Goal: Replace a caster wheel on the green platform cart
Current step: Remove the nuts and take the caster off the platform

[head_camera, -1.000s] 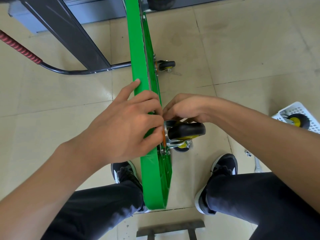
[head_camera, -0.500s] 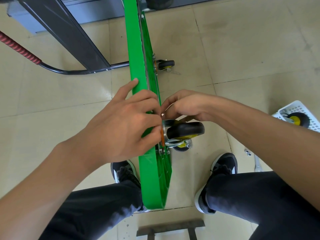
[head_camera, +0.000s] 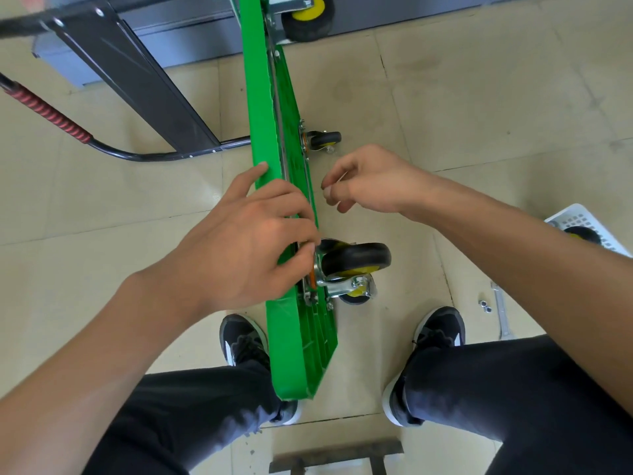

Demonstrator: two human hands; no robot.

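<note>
Green cart deck point(head_camera: 270, 138) stands on its long edge on the floor, underside facing my right, btwn my two shoes. Caster wheel point(head_camera: 354, 258) I'm fitting sits against the underside near the cart's near end, black tyre sticking out sideways, plate flat to the deck. My left hand point(head_camera: 239, 241) is curled over the cart's top edge, fingers wrapped down onto the caster plate, pinning it in place. My right hand point(head_camera: 366, 186) hangs off the cart, just beside the underside and above the caster; thumb & forefinger are pinched together, prob on a small bolt or nut, but it's too small to tell.

Risks as I read them: caster looks held mainly by the left fingers, so if that grip eases the plate could slide off its holes or drop. Deck is balanced on edge w/ only that hand steadying it, so a hard push from the right side could tip it. Small hardware in the pinch could slip & roll across the tiles. Spare nuts point(head_camera: 484, 305) and a wrench point(head_camera: 501, 313) lie on the floor by my right shoe, easy to kick. White basket point(head_camera: 582, 221) w/ another wheel sits at the floor's right edge of view.
</note>
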